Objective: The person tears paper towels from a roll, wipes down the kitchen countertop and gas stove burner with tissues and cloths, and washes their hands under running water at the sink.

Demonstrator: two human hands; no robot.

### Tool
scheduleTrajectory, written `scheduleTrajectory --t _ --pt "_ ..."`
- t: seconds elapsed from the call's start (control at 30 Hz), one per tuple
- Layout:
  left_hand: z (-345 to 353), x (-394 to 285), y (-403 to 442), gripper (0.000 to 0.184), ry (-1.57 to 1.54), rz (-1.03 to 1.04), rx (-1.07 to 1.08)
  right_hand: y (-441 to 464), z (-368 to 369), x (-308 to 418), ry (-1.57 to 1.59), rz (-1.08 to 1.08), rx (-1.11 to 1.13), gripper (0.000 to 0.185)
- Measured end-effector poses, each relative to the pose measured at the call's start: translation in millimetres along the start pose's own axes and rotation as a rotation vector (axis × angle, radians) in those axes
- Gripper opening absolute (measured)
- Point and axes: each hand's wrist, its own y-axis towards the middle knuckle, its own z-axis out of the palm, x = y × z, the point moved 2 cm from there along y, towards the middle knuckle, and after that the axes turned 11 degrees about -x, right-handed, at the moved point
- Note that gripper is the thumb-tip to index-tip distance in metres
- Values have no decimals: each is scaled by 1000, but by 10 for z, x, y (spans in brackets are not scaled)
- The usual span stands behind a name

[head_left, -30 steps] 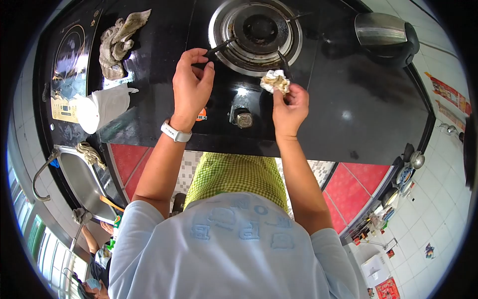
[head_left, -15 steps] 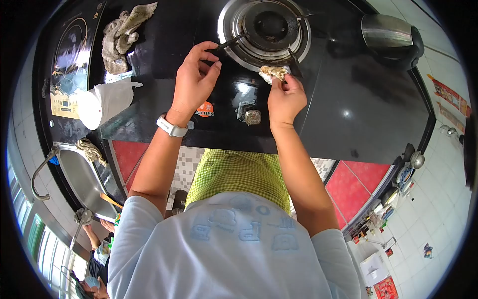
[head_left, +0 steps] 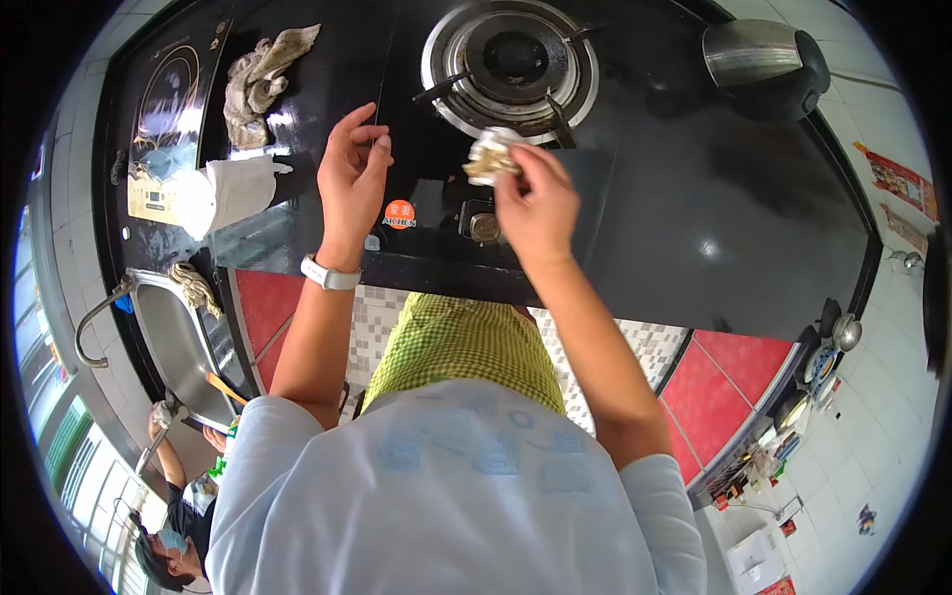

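A crumpled white paper towel (head_left: 491, 156) with brown stains is pinched in the fingers of my right hand (head_left: 538, 210). It is held in front of the gas burner (head_left: 511, 58), above the black glass cooktop (head_left: 674, 188). Just below it is the round stove knob (head_left: 485, 228), close to my right wrist. My left hand (head_left: 351, 188) hovers left of the burner, its fingers loosely bent and apart from the thumb, with nothing in them. A white watch is on that wrist.
A paper towel roll (head_left: 243, 191) lies at left, near a grey rag (head_left: 256, 89) and an induction cooker (head_left: 164, 119). A kettle (head_left: 751, 58) stands at the back right. Another person (head_left: 174, 540) is beside the sink (head_left: 169, 322) at lower left.
My right hand has lifted the paper towel off the burner's front edge and moved left with it. My left hand has drawn away from the burner. The view has shifted slightly.
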Motion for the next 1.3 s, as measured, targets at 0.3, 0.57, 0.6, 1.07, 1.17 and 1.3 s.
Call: scheduleTrajectory --t 0.3,0.57,0.6,1.07,1.17,1.3 --pt "-129 105 -326 31 -99 -160 5 -54 131 -247 -182 66 -15 22" --pt "-391 91 -422 29 -24 -184 -21 246 882 349 -339 -99 302 20" --pt "-427 78 -440 29 -31 -190 -31 246 858 353 -375 -153 323 20" --pt "-462 194 -321 26 -256 -245 -5 224 -82 -134 -633 -316 390 27" --pt "-531 206 -311 26 -217 -220 -9 361 -184 -232 -537 -73 541 30" --pt "-659 287 -316 25 -250 -206 -53 581 -377 -21 -48 400 370 29"
